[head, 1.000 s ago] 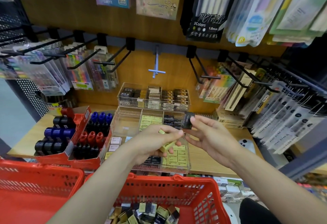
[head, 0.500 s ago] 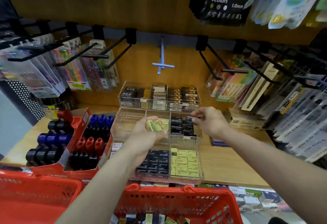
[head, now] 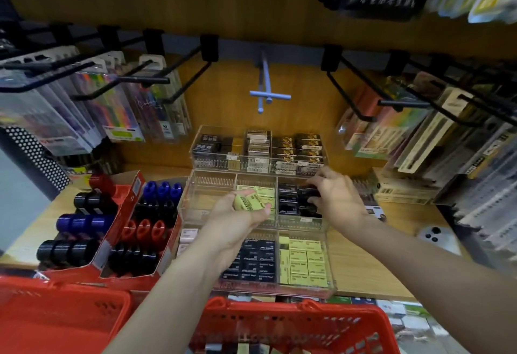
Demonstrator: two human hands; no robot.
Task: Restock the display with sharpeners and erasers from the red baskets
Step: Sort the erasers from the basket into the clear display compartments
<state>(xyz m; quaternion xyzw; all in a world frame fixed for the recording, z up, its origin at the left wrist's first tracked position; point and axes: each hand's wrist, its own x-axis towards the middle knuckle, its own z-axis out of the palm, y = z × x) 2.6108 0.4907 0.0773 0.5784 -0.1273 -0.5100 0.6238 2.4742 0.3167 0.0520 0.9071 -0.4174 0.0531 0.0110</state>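
A tiered clear acrylic display (head: 331, 272) stands on the wooden shelf with compartments of black and yellow erasers. My left hand (head: 237, 222) holds yellow erasers (head: 246, 202) just above the middle tier's yellow compartment. Over the middle tier's black compartment my right hand (head: 335, 202) pinches a black eraser (head: 307, 194) and lowers it among the black ones. Two red baskets sit at the bottom: the right basket (head: 293, 325) under my arms, the left basket (head: 61, 323) beside it.
Red cardboard boxes (head: 134, 185) of black, blue and red sharpeners stand left of the display. Black hooks with hanging pen packs (head: 117, 110) stick out above on both sides. A white phone (head: 436, 237) lies on the shelf at the right.
Both hands moved forward from above the front tier to the middle tier. My right hand went down into the black compartment with its eraser. The view tilted down and closer.
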